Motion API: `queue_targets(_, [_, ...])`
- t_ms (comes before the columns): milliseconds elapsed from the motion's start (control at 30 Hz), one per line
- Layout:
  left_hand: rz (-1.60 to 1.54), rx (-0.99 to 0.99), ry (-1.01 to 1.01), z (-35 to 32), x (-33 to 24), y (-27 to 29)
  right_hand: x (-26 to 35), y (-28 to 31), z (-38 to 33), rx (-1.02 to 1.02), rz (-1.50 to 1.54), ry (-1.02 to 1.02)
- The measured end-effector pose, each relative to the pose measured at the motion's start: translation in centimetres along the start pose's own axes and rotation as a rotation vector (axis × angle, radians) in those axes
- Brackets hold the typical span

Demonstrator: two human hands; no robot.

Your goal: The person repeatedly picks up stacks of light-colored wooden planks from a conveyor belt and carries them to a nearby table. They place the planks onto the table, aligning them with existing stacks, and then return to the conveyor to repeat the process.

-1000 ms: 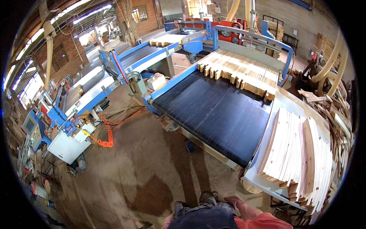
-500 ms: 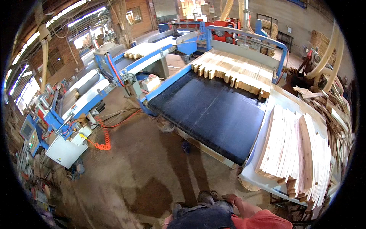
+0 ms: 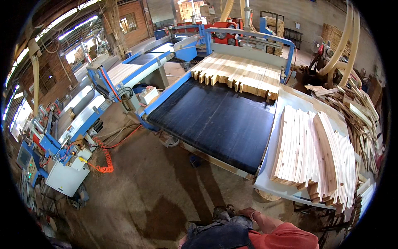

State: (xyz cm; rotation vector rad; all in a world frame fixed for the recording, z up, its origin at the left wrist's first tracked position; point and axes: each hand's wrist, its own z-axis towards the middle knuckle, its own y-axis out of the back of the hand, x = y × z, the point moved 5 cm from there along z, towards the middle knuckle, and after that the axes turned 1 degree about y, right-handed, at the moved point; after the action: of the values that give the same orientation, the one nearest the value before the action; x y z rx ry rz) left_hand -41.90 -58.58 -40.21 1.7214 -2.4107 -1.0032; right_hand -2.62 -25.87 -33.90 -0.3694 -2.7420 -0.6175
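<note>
My right hand [image 3: 247, 212] hangs low beside my dark clothing, below a red sleeve [image 3: 286, 236]; its fingers are too small and shaded to read. At the lower edge only a sliver of my left arm [image 3: 182, 240] shows, and the left hand is out of sight. Ahead lies a wide black conveyor belt [image 3: 211, 120]. A row of light wooden boards [image 3: 238, 72] with uneven near ends rests across its far part. To the right, many narrow wooden strips [image 3: 300, 145] are packed side by side on a pale table [image 3: 265, 184]. Neither hand appears to touch any wood.
A second conveyor with a pale board panel [image 3: 116, 72] runs at the left behind a blue frame. Nearer left stands a white control cabinet [image 3: 68, 176] with a coiled orange hose [image 3: 105, 166]. Scrap wood [image 3: 365, 116] is heaped at the far right. Blue gantry bars [image 3: 253, 31] span the main belt.
The view has shifted to the right. On the left conveyor, the pale boards have moved nearer and leftward. My right hand stays low by my body, and the boards on the main belt look unchanged.
</note>
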Motion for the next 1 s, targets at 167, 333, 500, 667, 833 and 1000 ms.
queue_targets(167, [-0.007,0.006,-0.010,0.8,-0.3,-0.1,-1.2,-0.5,0.9,-0.004,-0.028,0.024])
queue_targets(333, [-0.020,0.006,-0.006,0.5,-0.6,-0.3,-1.4,-0.4,0.8,0.010,-0.131,0.176])
queue_targets(500, [-0.039,-0.002,0.002,0.2,-0.6,-0.3,-0.5,-0.3,1.6,0.010,-0.499,0.358])
queue_targets(667, [-0.016,0.030,-0.033,1.0,-2.2,-0.2,-0.9,-0.7,3.1,-0.038,-0.486,0.299])
queue_targets(833, [0.032,0.100,-0.078,1.1,-3.9,-1.0,4.1,0.6,-2.1,-0.095,-0.727,0.462])
queue_targets(1000, [-0.021,0.188,-0.096,2.2,-5.2,-1.7,6.7,5.0,-13.2,-0.169,0.399,0.132])
